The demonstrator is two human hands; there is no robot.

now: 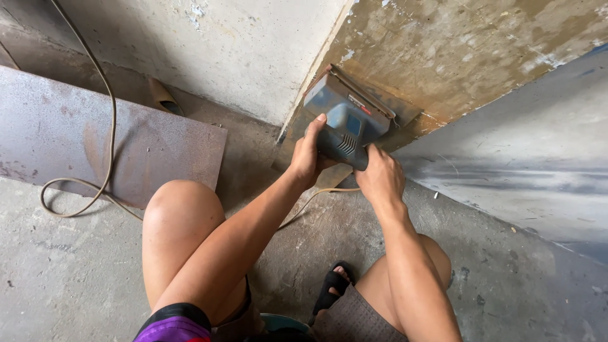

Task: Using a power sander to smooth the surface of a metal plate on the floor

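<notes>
Gripped the blue sander (345, 120) with left hand (308, 155) and right hand (380, 177), fingers wrapped tight, pressing it flat against the rusty panel (468, 57) for control.

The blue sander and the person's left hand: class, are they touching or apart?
Touching. The head view shows the left hand wrapped around the blue sander, fingers lying on its body with no gap.

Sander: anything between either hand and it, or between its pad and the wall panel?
Nothing visible. The left hand and right hand both grip the blue sander directly, and its pad sits against the stained panel.
</notes>
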